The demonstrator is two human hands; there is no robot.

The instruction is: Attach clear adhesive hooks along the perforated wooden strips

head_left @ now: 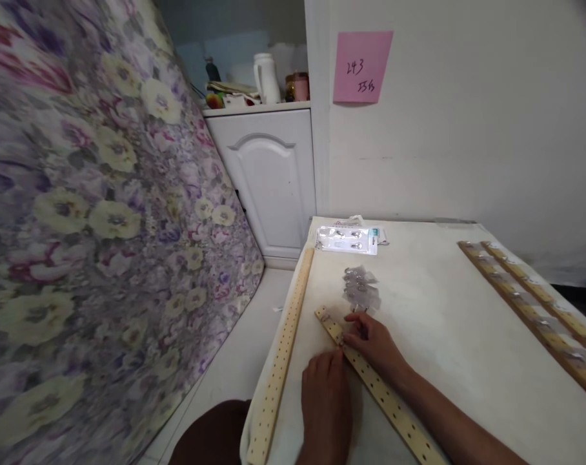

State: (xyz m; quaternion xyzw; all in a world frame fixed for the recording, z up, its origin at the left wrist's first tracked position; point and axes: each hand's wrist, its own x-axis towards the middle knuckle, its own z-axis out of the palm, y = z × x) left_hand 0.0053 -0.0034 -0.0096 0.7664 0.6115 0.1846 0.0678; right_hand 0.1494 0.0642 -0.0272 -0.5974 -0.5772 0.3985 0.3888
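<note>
- Here, our right hand (375, 345) sits on the far end of a perforated wooden strip (394, 403). The strip lies flat on the table (443, 310), running from 11 o'clock down to 5 o'clock in front of us.
- The fingertips of that hand are drawn together on the wood. We cannot tell whether they pinch something small or only press.
- Our left hand (324, 394) rests knuckles-up just at 8 o'clock of the right one, its fingers touching the strip's near edge. We cannot tell whether it grips anything either.
- We judge the strip to be light, thin and stiff. Being long, it would probably pivot and skate on the smooth tabletop if pushed at one end only.
- So we would pin it flat with one palm near the middle, or lift it by both long edges at mid-length. The rows of holes leave little wood to squeeze hard.
- A pile of clear hooks (361, 287) lies at 12 o'clock of our right hand, close but apart from it. They look tiny, light and slippery, best taken one at a time between thumb and forefinger.
- Further at 12 o'clock lies a blister pack (348, 239).
- A second bare strip (283, 352) runs along the table edge at 9 o'clock.
- Two strips with hooks (535, 303) lie well apart at 3 o'clock.
</note>
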